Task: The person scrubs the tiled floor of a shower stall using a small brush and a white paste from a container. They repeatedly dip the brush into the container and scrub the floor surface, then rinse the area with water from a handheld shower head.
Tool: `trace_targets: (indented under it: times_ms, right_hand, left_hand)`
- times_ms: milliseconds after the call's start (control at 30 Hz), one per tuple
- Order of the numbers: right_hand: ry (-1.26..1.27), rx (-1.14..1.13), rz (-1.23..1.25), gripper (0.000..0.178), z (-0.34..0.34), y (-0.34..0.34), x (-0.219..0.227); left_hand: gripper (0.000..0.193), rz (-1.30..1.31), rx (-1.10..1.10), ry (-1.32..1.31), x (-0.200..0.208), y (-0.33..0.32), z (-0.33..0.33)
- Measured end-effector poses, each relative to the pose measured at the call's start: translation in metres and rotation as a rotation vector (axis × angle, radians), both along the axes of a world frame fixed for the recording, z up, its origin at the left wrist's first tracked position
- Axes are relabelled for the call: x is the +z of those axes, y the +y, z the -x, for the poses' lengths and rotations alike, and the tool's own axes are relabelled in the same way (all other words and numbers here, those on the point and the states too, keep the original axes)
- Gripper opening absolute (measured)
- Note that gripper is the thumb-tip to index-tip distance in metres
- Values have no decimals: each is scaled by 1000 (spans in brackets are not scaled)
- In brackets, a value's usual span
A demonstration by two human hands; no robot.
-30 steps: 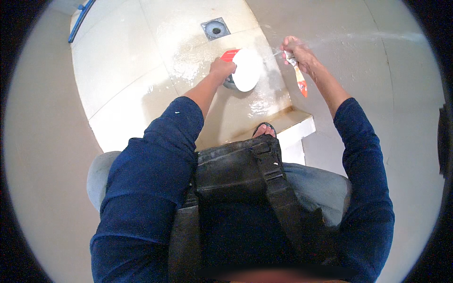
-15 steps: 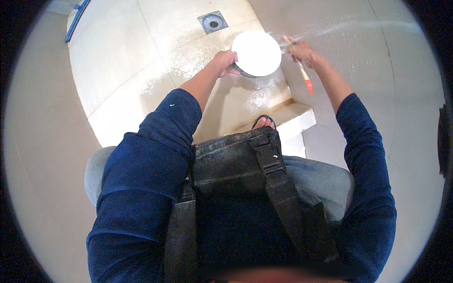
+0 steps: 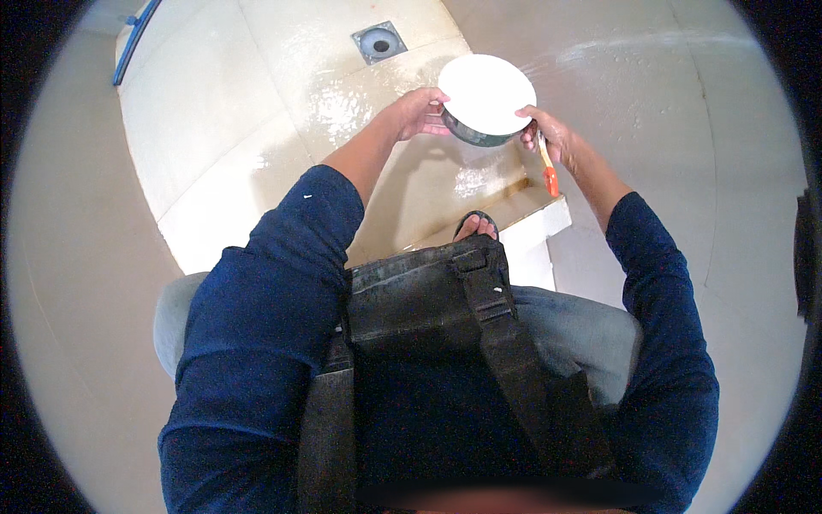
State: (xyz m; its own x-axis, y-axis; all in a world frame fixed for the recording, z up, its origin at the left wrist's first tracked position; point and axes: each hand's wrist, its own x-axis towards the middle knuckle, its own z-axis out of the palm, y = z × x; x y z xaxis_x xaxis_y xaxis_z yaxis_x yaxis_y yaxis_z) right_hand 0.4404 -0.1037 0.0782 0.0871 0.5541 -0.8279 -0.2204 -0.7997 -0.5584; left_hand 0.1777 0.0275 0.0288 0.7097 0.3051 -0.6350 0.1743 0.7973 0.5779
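Both my hands hold a round bowl, glaring white on its upper face and dark green on its side, above the wet tiles. My left hand grips its left edge, thumb on the rim and fingers against the side. At the right edge, my right hand presses its thumb on the rim. That same hand keeps a brush with a pale handle and an orange end, which points down toward me. The bowl's inside is too bright to make out.
A square floor drain lies beyond the bowl. A blue squeegee leans at the far left. Below the bowl is a raised ledge, with my sandalled foot beside it. Water streaks the grey wall at right.
The bowl has shifted right and tilted, showing more of its dark side. My right hand has come down and in to the rim, brush still in it. Less spray shows near it.
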Motion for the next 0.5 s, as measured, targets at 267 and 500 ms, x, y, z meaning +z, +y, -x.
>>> trace_targets:
  times_ms: [267, 500]
  right_hand:
    - [141, -239, -86, 32, 5, -8, 1]
    - [289, -364, -144, 25, 10, -11, 32]
  left_hand:
    - [39, -363, 346, 201, 53, 52, -39]
    - [47, -851, 95, 322, 191, 71, -25]
